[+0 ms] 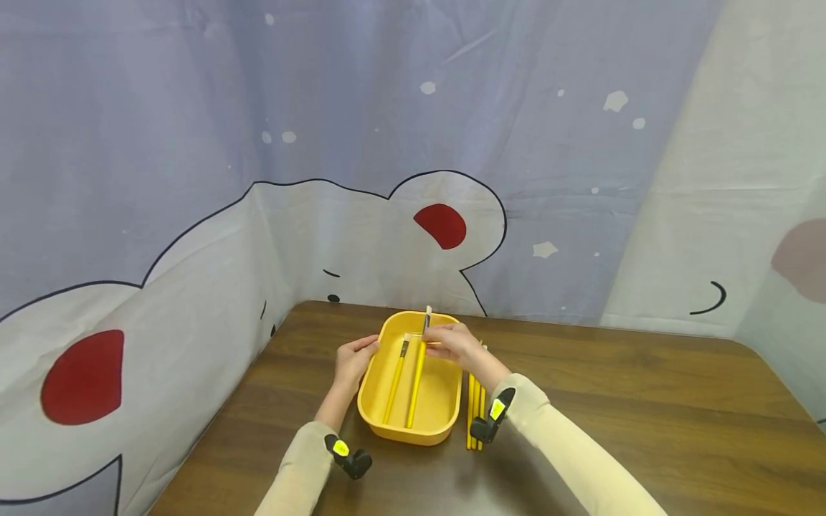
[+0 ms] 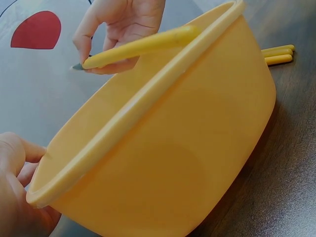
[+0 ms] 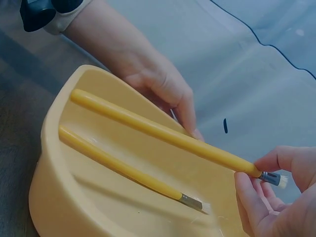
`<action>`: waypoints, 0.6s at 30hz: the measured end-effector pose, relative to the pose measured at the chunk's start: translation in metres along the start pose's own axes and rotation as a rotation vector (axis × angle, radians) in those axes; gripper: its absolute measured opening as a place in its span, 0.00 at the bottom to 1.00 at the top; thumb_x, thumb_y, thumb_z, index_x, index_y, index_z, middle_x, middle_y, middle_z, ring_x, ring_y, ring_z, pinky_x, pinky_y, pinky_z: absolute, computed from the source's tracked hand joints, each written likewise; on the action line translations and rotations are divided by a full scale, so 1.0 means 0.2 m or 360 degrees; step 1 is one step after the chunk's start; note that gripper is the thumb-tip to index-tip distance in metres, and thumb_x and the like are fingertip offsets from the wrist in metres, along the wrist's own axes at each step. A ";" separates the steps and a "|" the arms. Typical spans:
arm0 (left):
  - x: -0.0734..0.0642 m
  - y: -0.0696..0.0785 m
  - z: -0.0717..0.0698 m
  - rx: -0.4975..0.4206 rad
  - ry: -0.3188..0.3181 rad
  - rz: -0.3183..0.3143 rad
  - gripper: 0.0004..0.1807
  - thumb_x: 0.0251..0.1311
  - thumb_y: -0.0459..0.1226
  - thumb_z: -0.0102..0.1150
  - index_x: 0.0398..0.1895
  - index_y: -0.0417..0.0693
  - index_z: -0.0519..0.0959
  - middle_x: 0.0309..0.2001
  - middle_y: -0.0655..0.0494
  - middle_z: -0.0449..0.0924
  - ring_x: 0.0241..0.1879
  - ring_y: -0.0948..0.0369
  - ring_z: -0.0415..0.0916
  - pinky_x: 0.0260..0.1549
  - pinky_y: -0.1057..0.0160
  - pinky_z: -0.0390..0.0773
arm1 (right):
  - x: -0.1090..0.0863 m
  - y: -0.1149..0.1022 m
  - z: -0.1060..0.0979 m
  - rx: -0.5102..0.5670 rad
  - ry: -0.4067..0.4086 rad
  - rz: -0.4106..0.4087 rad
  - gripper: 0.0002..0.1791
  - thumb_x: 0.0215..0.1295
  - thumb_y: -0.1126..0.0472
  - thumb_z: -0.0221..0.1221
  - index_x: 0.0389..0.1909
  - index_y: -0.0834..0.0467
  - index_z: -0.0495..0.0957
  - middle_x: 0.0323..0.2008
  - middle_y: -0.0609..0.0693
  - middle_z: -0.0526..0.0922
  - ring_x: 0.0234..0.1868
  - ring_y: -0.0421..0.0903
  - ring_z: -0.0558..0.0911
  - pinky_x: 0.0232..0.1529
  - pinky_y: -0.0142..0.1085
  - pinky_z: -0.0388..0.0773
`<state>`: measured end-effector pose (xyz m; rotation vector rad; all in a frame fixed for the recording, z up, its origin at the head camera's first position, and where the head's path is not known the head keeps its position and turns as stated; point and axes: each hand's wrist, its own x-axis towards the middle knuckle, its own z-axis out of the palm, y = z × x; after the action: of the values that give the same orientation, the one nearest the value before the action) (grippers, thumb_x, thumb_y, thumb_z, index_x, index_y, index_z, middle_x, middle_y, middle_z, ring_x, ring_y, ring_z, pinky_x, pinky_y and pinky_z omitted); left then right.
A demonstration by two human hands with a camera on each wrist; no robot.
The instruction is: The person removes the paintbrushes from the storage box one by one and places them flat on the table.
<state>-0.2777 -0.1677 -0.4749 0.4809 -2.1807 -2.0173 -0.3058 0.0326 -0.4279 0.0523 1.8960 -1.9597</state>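
Note:
A yellow plastic basin (image 1: 439,401) stands on the table, its rim gripped on the left side by my left hand (image 1: 353,362). Between thumb and fingers my right hand (image 1: 452,342) pinches a yellow-handled paintbrush (image 3: 163,136) close to its metal ferrule, over the basin. Pale bristles point away from me, and the handle slopes down toward the near end of the basin. Another yellow paintbrush (image 3: 123,163) lies inside on the basin floor. In the left wrist view, the left fingers (image 2: 30,150) hold the rim while the basin wall hides most of the inside.
Several more yellow-handled brushes (image 1: 475,412) lie side by side on the wooden table (image 1: 613,408), just right of the basin and partly under the right forearm. A printed curtain (image 1: 555,179) hangs behind and left of the table.

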 end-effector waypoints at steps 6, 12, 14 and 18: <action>0.00 0.00 0.00 -0.0007 0.0001 0.0004 0.16 0.64 0.33 0.57 0.52 0.33 0.80 0.55 0.33 0.77 0.52 0.44 0.79 0.48 0.56 0.82 | -0.01 0.00 -0.02 0.0023 -0.0002 -0.0007 0.20 0.60 0.71 0.56 0.54 0.73 0.72 0.37 0.52 0.78 0.30 0.39 0.81 0.33 0.27 0.83; 0.01 0.00 -0.01 -0.0004 0.0001 0.0004 0.16 0.64 0.33 0.57 0.52 0.34 0.80 0.55 0.34 0.77 0.52 0.44 0.79 0.48 0.56 0.82 | -0.02 0.00 -0.04 0.0042 -0.0005 -0.0034 0.21 0.59 0.71 0.56 0.54 0.73 0.72 0.35 0.52 0.79 0.29 0.38 0.81 0.33 0.26 0.83; 0.01 0.00 -0.02 -0.0005 0.0001 0.0005 0.16 0.64 0.33 0.57 0.52 0.34 0.80 0.55 0.33 0.77 0.52 0.44 0.79 0.48 0.55 0.82 | -0.02 0.01 -0.05 0.0040 -0.0012 -0.0043 0.21 0.59 0.70 0.56 0.53 0.74 0.72 0.35 0.52 0.80 0.29 0.38 0.81 0.33 0.26 0.82; 0.00 0.00 -0.02 -0.0007 -0.0003 0.0012 0.16 0.64 0.33 0.56 0.53 0.33 0.79 0.55 0.33 0.77 0.53 0.43 0.78 0.49 0.54 0.82 | -0.03 0.01 -0.06 0.0046 -0.0014 -0.0043 0.19 0.59 0.70 0.56 0.52 0.73 0.73 0.35 0.51 0.81 0.29 0.37 0.81 0.34 0.26 0.83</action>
<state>-0.2767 -0.1717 -0.4745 0.4697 -2.1753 -2.0195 -0.3036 0.0464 -0.4284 0.0260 1.8726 -2.0019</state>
